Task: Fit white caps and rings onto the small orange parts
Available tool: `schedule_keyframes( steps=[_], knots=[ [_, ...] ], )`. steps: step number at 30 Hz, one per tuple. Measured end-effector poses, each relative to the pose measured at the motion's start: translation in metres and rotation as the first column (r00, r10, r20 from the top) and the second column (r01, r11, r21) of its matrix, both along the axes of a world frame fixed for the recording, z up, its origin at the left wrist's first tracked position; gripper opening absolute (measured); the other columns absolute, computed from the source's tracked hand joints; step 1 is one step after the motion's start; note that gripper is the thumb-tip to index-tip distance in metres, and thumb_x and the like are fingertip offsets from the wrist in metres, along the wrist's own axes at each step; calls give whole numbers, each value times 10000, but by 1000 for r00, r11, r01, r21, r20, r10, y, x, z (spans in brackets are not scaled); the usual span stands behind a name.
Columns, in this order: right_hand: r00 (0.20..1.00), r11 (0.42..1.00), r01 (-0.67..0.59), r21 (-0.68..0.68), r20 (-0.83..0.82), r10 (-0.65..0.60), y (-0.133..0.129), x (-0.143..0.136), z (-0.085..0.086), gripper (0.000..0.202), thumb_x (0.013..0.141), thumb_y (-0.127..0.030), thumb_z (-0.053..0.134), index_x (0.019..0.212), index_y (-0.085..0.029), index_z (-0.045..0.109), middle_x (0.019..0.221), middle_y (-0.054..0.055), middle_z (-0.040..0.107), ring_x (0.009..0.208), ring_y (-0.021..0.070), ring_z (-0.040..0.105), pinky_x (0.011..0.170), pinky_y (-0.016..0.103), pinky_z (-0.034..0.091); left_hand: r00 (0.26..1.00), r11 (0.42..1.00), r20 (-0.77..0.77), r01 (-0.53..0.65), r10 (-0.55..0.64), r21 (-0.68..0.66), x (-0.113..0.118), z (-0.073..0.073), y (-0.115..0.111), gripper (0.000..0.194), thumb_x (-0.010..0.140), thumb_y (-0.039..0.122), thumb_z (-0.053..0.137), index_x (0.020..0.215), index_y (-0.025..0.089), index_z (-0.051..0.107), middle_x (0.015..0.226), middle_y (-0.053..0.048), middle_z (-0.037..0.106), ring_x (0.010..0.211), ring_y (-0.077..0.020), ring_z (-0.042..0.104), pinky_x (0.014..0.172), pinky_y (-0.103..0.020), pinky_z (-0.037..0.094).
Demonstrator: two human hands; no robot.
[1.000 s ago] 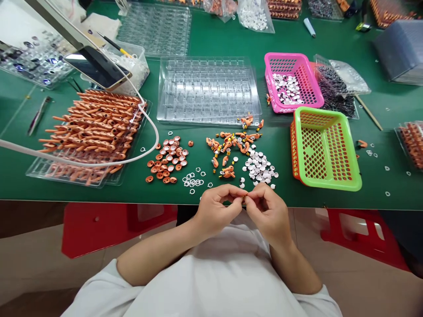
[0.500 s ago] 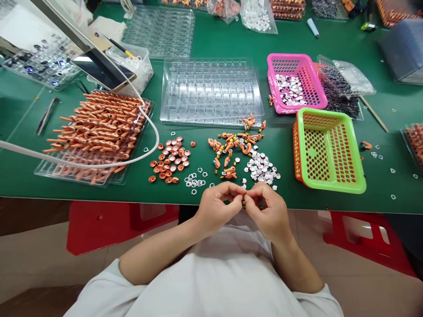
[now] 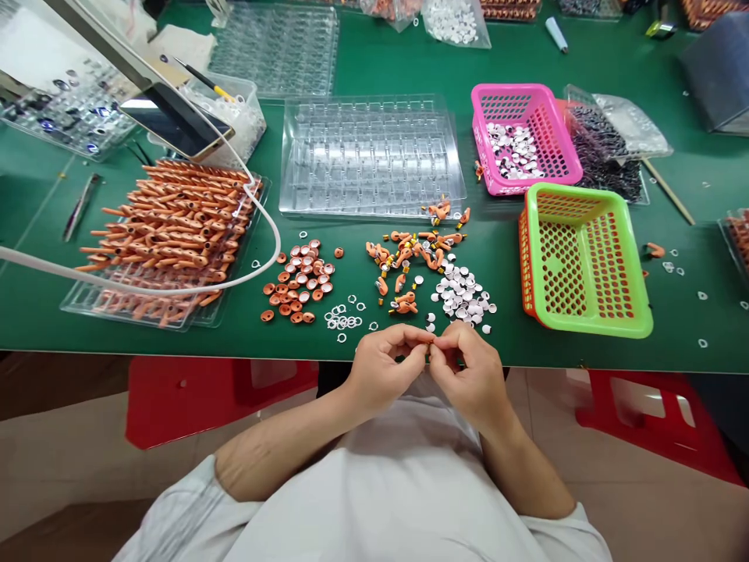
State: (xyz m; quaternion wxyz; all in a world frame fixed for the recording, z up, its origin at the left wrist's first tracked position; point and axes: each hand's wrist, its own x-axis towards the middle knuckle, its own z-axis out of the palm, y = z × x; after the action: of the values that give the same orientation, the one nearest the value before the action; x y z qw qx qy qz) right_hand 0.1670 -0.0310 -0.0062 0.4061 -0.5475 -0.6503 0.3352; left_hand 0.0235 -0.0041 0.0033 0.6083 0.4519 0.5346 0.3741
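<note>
My left hand (image 3: 386, 371) and my right hand (image 3: 471, 375) meet over the table's front edge, thumbs and forefingers pinched together. Between the fingertips is a tiny orange piece, mostly hidden, so its kind cannot be made out. Just beyond the hands lie curved orange plastic parts with yellow bits (image 3: 406, 254) in a loose heap. To their right spreads a pile of white round caps (image 3: 462, 293). Small white rings (image 3: 342, 321) lie to the left of the heap, and orange cups (image 3: 298, 281) with pale insides are farther left.
A clear ribbed tray (image 3: 371, 160) lies behind the parts. A green basket (image 3: 635, 312) and a pink basket (image 3: 485, 172) holding white caps stand to the right. At left are stacked orange tubular parts (image 3: 175, 222), a phone (image 3: 175, 121) on a stand and a white cable (image 3: 275, 234).
The view has shifted slightly. Both hands stay pinched together at nearly the same place, and the piles on the table look the same.
</note>
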Motion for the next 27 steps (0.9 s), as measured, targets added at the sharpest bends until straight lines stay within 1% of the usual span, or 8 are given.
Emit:
schedule_keyframes(
  steps=[6,9,13,15,19,22,24,27],
  knots=[
    [1000,1000,-5,6,28,5,0,0,-6,115,850,-117,529,799,-217,502,716,-21,506,582,111,465,503,231,386,999,1000,-35,13,-13,21,0,-2,4,228,715,284,708,898,150,736,749,-62,757,736,-206,723,658,-277,604],
    [999,1000,-22,-7,27,22,3,5,-3,92,874,-142,533,816,-214,533,723,-16,521,609,119,490,538,242,417,999,1000,-32,26,-26,11,-1,-1,2,155,706,237,698,827,145,724,753,-60,755,701,-186,713,638,-260,591],
    [998,994,-63,-85,-30,61,2,16,5,54,915,-204,543,938,-223,588,845,16,604,722,141,583,622,262,498,999,999,47,29,-28,-25,-4,3,6,98,704,195,674,781,141,701,745,-50,744,649,-157,696,605,-245,575],
    [999,998,-40,-50,-24,39,-2,19,7,97,901,-226,587,998,-232,579,871,14,611,725,143,595,633,271,513,995,999,100,1,4,-50,-5,6,10,94,709,202,672,779,145,696,725,-42,737,629,-149,688,578,-240,566],
    [997,995,3,102,82,-12,-12,12,1,268,851,-249,682,1072,-248,531,902,13,631,707,146,603,630,289,526,991,995,121,-43,54,-93,-3,5,12,92,700,206,677,770,148,695,727,-42,739,631,-151,685,541,-231,551],
    [987,977,39,211,145,-71,-15,4,-5,260,859,-238,682,1062,-250,521,893,21,660,724,159,630,638,298,537,991,991,121,-46,61,-125,-1,2,10,106,690,200,676,778,144,697,761,-49,751,647,-157,691,550,-237,561],
    [984,973,58,224,149,-93,-14,1,-6,225,865,-223,675,1036,-246,530,875,19,671,724,158,642,644,294,543,991,990,125,-40,57,-132,1,1,9,111,693,200,675,785,143,699,765,-49,754,649,-157,693,574,-244,570],
    [990,985,79,151,107,-96,-13,0,-4,162,873,-220,664,989,-240,553,864,15,679,707,150,647,655,286,549,990,992,128,-42,58,-120,2,1,8,111,704,206,682,791,143,708,765,-45,757,655,-153,697,617,-250,584]
  ],
)
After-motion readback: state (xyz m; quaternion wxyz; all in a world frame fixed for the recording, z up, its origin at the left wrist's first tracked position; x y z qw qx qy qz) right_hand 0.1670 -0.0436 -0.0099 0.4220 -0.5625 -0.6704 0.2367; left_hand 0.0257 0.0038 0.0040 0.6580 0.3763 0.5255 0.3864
